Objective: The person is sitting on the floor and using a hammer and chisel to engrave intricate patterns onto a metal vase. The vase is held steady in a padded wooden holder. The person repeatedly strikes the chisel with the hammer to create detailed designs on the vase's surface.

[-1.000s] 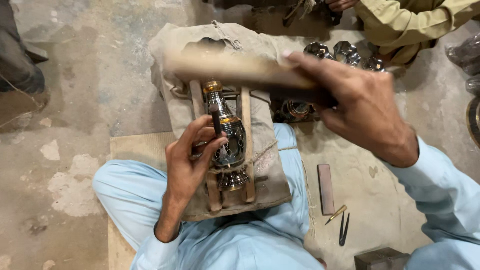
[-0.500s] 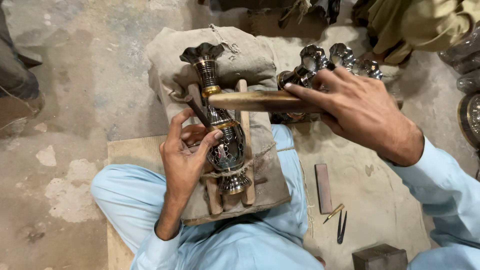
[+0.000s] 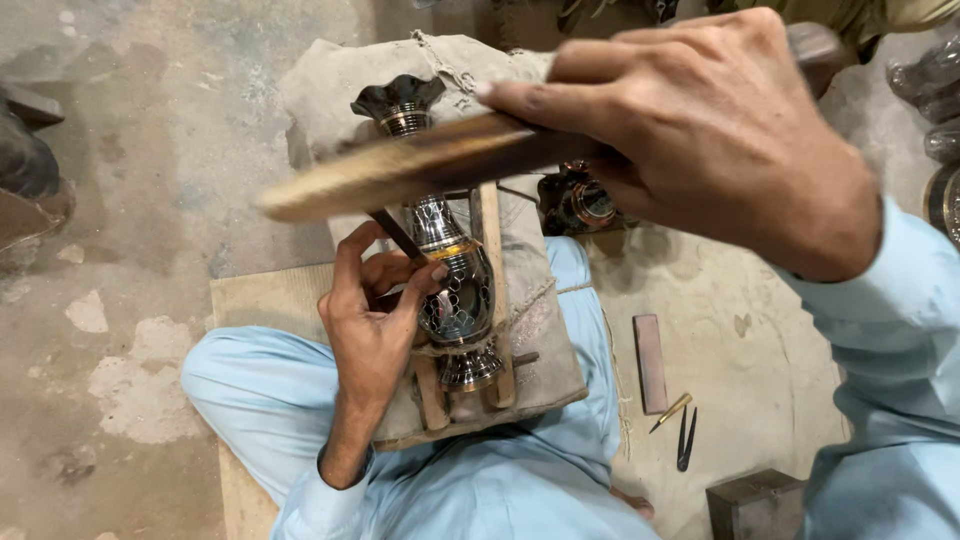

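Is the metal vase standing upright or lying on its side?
Lying on its side: the vase rests lengthwise between wooden rails, steadied by the left hand.

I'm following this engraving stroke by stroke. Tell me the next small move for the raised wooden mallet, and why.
Probably bring the wooden mallet down onto the butt of the chisel. The right hand holds the mallet lifted and blurred above the metal vase, while the left hand pinches the chisel with its tip against the vase body, which lies cradled between wooden rails on the padded block.
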